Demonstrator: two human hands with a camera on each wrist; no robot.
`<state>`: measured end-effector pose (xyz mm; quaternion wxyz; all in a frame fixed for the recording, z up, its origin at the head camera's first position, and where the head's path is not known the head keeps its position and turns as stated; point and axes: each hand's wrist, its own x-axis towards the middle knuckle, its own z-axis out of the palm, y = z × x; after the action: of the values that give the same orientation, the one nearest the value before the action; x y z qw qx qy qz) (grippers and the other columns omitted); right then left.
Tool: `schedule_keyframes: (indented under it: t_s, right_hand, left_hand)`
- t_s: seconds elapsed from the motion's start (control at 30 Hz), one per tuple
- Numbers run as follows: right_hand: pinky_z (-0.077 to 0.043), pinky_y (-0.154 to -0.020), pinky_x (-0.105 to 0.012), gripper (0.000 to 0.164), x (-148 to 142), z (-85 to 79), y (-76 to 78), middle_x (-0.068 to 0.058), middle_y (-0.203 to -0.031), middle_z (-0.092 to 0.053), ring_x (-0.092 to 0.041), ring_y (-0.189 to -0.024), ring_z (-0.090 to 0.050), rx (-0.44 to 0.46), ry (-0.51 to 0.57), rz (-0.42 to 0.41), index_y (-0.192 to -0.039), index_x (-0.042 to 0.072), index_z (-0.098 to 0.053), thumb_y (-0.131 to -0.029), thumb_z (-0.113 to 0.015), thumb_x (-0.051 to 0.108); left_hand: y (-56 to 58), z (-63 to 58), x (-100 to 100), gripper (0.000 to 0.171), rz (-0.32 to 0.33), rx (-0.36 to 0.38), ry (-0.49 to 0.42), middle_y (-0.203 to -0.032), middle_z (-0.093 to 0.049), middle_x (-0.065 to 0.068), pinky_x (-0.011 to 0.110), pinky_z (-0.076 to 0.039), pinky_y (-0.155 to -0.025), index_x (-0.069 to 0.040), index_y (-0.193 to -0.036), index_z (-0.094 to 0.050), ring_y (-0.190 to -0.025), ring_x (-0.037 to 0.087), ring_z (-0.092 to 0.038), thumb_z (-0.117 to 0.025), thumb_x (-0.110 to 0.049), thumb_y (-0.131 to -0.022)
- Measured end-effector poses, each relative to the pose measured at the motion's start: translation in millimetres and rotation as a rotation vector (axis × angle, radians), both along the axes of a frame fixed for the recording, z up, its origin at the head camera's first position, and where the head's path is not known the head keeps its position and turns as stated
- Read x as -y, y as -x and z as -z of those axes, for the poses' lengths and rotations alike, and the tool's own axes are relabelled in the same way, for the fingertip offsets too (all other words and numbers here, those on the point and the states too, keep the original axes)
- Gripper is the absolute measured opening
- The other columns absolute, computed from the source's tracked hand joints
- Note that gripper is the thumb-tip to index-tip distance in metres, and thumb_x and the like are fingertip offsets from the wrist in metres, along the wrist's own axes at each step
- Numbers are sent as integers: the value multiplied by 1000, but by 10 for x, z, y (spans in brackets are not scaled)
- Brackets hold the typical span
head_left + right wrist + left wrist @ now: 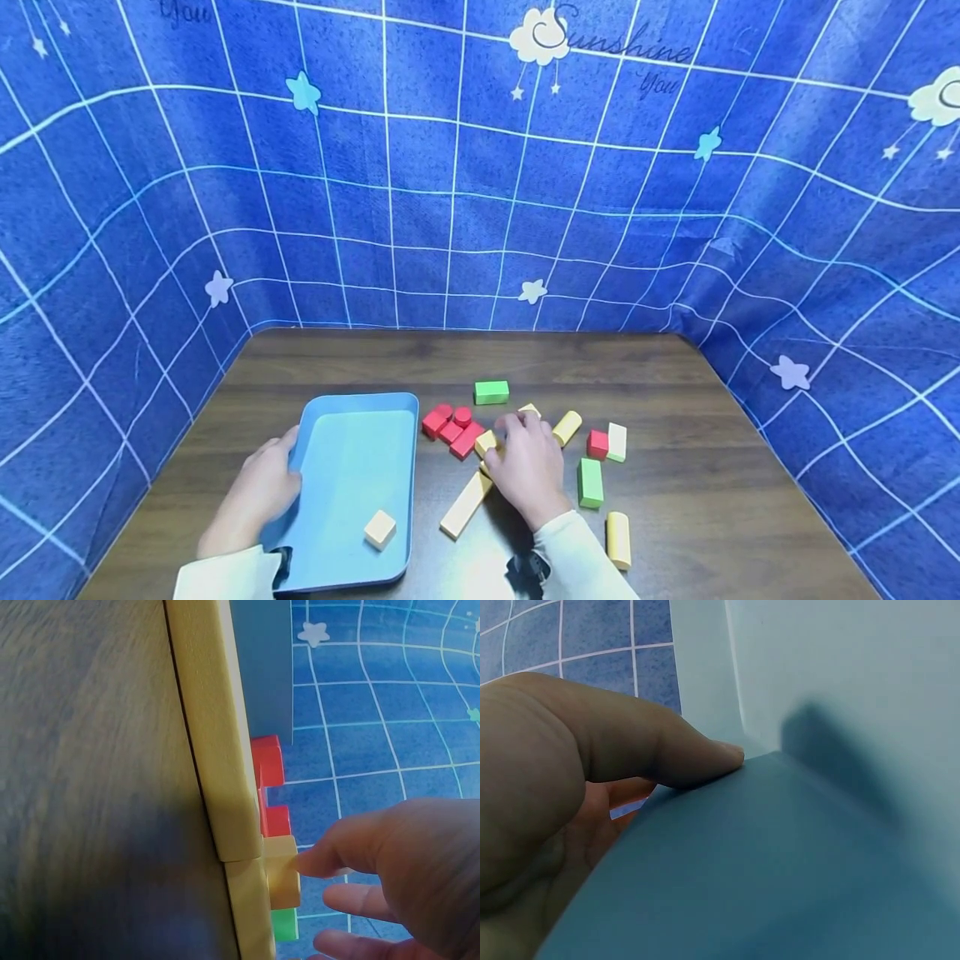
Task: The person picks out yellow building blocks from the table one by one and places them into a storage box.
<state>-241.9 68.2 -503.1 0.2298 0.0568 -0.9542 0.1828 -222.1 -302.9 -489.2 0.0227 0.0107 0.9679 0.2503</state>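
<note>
In the head view, the left hand (258, 483) grips the left wall of the blue tray (414, 467), while the right hand (531, 467), fingers loosely bent with no block visibly held, is over the pieces to the tray's right. The yellow block (486, 442) lies on the hand's tray-ward side, beside the red blocks (467, 440); the right hand is the nearer one. The wooden plank (465, 506) slants, its near end tray-ward, with a strip of tabletop (427, 492) along the tray's right wall. Bare tray floor extends beyond the wooden cube inside. In the left wrist view, one digit overlaps the tray's rim, others outside. In the right wrist view, parted fingers border the yellow block; I cannot tell whether the foremost tip touches.
</note>
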Motion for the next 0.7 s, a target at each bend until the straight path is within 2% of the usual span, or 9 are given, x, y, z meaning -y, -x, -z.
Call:
schedule_keyframes:
  t_s: [0.3, 0.7]
  right_hand:
    - [-48, -63, -44, 35, -3, 18, -3, 0, -90, -57, -23, -79, -54, -12, -7, -30, -95, 21, -68, -62, -72, 31]
    - [-48, -69, -44, 36, 28, 42, -5, 3, -94, -57, -20, -85, -53, 59, -21, -44, -97, 22, -67, -65, -74, 36]
  left_hand:
    - [-1, 0, 1, 67, -6, 3, -7, -130, -38, 39, 70, -34, -91, 9, -143, -21, -114, 53, -38, -47, 2, -83]
    - [-9, -5, -8, 66, -10, 1, -9, -130, -37, 38, 71, -32, -92, 9, -143, -21, -116, 53, -36, -47, 2, -83]
